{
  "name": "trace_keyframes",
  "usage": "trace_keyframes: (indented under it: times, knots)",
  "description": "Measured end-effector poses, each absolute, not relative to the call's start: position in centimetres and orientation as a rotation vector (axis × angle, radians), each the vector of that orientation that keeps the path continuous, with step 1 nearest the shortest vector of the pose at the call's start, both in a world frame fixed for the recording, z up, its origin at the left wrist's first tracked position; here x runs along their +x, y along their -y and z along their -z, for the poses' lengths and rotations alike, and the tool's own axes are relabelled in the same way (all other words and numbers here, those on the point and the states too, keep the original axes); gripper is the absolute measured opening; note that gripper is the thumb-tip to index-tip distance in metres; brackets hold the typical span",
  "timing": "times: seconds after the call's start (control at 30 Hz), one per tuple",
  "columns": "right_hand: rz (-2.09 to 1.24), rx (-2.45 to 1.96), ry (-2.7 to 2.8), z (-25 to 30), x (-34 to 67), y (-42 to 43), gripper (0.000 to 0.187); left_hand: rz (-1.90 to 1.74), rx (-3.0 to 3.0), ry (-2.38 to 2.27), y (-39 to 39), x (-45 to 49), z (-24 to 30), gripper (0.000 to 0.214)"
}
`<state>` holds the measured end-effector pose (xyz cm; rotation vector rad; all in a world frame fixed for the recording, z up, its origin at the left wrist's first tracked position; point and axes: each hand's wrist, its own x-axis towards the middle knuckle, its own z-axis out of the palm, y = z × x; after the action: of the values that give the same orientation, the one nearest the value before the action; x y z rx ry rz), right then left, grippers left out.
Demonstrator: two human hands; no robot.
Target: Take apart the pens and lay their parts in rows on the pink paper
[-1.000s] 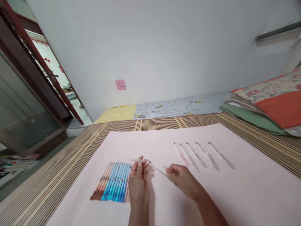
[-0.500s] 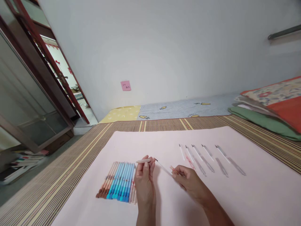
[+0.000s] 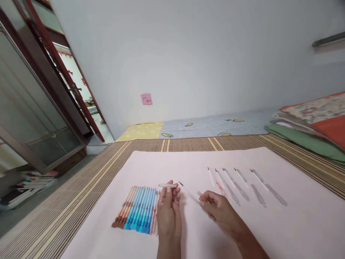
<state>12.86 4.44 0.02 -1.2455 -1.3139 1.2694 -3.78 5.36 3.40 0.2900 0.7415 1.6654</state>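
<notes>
My left hand is closed on a pale pink pen barrel, held level above a pink sheet. My right hand pinches a thin refill whose dark tip points at the barrel's open end, a small gap away. A row of blue and brown pens lies flat just left of my left hand. Several loose refills and clear pen parts lie spread out to the upper right of my right hand.
The pink sheet lies on a striped woven mat. Folded bedding and a pillow sit at the right. A glass cabinet door and stacked books stand at the left. A pink note is stuck on the wall.
The view has shifted slightly, so everything sits a little further right. Both hands keep hold of barrel and refill, and the refill tip stays close to the barrel's end.
</notes>
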Motion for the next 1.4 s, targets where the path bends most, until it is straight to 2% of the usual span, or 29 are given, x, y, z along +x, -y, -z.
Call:
trace_keyframes:
  times: [0.3, 0.5, 0.7, 1.07, 1.4]
  knots:
    - [-1.214, -1.402, 1.234, 1.0, 13.0, -4.8, 0.027, -1.529, 0.199, -0.853, -5.7, -3.3, -3.1, 0.019]
    - [-0.747, -1.830, 1.308, 1.2, 14.3, -4.8, 0.019, -1.465, 0.198, -0.860, -5.9, -2.7, -3.5, 0.018]
    - [-0.506, -2.237, 1.435, 0.3, 14.4, -6.1, 0.015, -1.409, 0.196, -0.810, -6.2, -2.7, -3.2, 0.018]
    - [-0.409, -2.306, 1.509, 0.4, 12.3, -9.5, 0.023, -1.388, 0.174, -0.796, -6.3, -3.6, -3.6, 0.018]
    - [-0.337, -2.284, 1.528, 0.7, 11.9, -10.2, 0.023, -1.410, 0.174, -0.783, -6.3, -3.8, -3.7, 0.016]
